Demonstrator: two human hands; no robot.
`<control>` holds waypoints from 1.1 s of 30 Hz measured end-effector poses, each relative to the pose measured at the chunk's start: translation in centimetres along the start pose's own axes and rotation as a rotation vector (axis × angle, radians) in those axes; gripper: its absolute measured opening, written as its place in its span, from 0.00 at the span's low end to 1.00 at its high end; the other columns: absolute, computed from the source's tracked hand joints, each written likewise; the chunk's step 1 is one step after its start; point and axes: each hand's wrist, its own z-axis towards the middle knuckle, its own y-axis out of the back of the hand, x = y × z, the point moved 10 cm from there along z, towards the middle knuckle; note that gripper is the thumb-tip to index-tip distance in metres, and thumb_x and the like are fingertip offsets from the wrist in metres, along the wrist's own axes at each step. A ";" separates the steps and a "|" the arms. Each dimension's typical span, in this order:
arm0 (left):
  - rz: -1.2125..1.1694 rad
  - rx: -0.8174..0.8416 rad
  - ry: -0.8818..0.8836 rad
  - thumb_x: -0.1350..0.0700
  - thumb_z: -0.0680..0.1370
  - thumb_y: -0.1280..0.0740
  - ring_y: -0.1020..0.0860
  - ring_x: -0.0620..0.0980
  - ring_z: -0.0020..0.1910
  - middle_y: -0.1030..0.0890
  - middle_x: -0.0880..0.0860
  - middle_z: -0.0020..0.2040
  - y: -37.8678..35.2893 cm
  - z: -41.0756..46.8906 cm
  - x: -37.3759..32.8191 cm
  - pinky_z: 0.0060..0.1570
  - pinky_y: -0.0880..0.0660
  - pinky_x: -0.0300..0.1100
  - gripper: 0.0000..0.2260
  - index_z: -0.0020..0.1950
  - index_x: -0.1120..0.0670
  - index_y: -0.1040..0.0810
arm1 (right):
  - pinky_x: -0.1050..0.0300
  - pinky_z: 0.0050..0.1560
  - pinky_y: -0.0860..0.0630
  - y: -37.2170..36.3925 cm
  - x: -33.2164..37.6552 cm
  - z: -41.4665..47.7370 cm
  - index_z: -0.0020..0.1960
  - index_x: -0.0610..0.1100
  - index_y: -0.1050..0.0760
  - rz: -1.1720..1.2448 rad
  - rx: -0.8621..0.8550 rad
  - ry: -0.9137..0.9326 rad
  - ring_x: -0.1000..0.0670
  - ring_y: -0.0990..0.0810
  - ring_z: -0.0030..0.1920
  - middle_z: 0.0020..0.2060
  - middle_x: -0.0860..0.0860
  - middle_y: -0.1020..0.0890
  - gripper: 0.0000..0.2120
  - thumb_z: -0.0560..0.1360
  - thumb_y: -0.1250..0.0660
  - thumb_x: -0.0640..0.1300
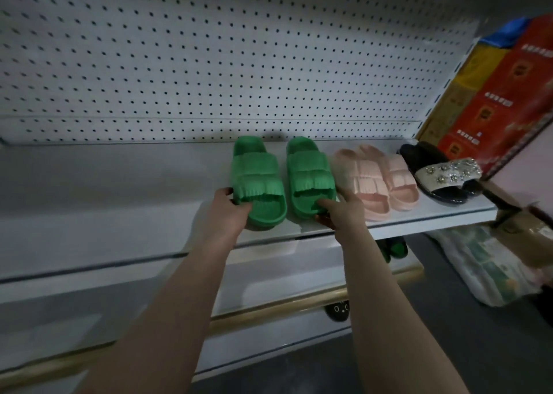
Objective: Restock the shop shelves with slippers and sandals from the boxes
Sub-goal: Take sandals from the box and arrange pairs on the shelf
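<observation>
Left hand (227, 206) has its fingers curled round the toe end of the left green slipper (257, 181). The right hand (344, 211) pinches the toe of the right green slipper (309, 172), index finger poked into the toe opening and thumb at the front underneath, so each hand's got one shoe. Both slippers sit flat on the white shelf (119, 184), roughly mid-shelf and close to its front edge, side by side with a small gap between them. They run front to back: toes at the front edge toward the hands, heels toward the pegboard back panel (209, 64). Each hand is right at its own slipper, so my guess is any nudge goes straight back or sideways from there. Just beside the right one is a pink slipper pair (374, 181), touching or nearly, can't tell. Further toward the shelf's right end is a black sandal with a jewelled strap (446, 174). Past that end stand stacked red and yellow cartons (493, 100), closed as far as I can see, so no idea what's in them. The lower shelf (284, 274) holds another green pair (395, 248), mostly hidden.
</observation>
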 end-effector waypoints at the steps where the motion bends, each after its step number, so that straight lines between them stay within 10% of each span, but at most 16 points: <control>1: 0.060 -0.010 -0.006 0.43 0.68 0.29 0.19 0.50 0.47 0.18 0.45 0.50 -0.1 0.1 -0.2 0.50 0.22 0.48 0.27 0.65 0.47 0.28 | 0.49 0.40 0.16 -0.2 0.0 0.7 0.70 0.42 0.29 -0.019 0.005 0.003 0.40 0.16 0.45 0.53 0.40 0.20 0.29 0.72 0.29 0.29; 5: 0.260 -0.031 -0.058 0.38 0.68 0.35 0.20 0.54 0.47 0.19 0.48 0.52 -0.8 -0.3 -1.7 0.51 0.23 0.49 0.22 0.59 0.45 0.26 | 0.42 0.48 0.17 0.1 0.0 2.5 0.69 0.42 0.27 -0.151 -0.044 0.030 0.40 0.17 0.48 0.55 0.41 0.19 0.28 0.70 0.26 0.34; 10: 0.327 -0.125 -0.138 0.55 0.77 0.35 0.29 0.63 0.63 0.33 0.60 0.71 -1.4 -1.1 -4.0 0.57 0.32 0.49 0.23 0.70 0.60 0.34 | 0.44 0.54 0.19 0.7 1.4 1.9 0.67 0.43 0.24 -0.434 -0.132 0.160 0.41 0.18 0.51 0.55 0.43 0.18 0.26 0.70 0.26 0.41; 22: 0.094 -0.098 -0.416 0.67 0.74 0.35 0.33 0.57 0.69 0.33 0.59 0.70 -2.3 -4.5 -5.1 0.67 0.40 0.37 0.25 0.71 0.56 0.29 | 0.48 0.57 0.21 5.9 -0.1 -3.8 0.64 0.48 0.23 -0.360 -0.305 0.216 0.47 0.19 0.51 0.57 0.50 0.21 0.19 0.74 0.28 0.41; 33: -0.011 0.240 -0.622 0.66 0.76 0.36 0.24 0.48 0.55 0.22 0.52 0.60 -8.2 -12.2 -6.1 0.56 0.26 0.42 0.19 0.65 0.52 0.23 | 0.45 0.55 0.20 14.0 -4.5 -14.0 0.63 0.50 0.23 -0.360 -0.517 0.150 0.48 0.19 0.52 0.49 0.55 0.22 0.19 0.74 0.31 0.40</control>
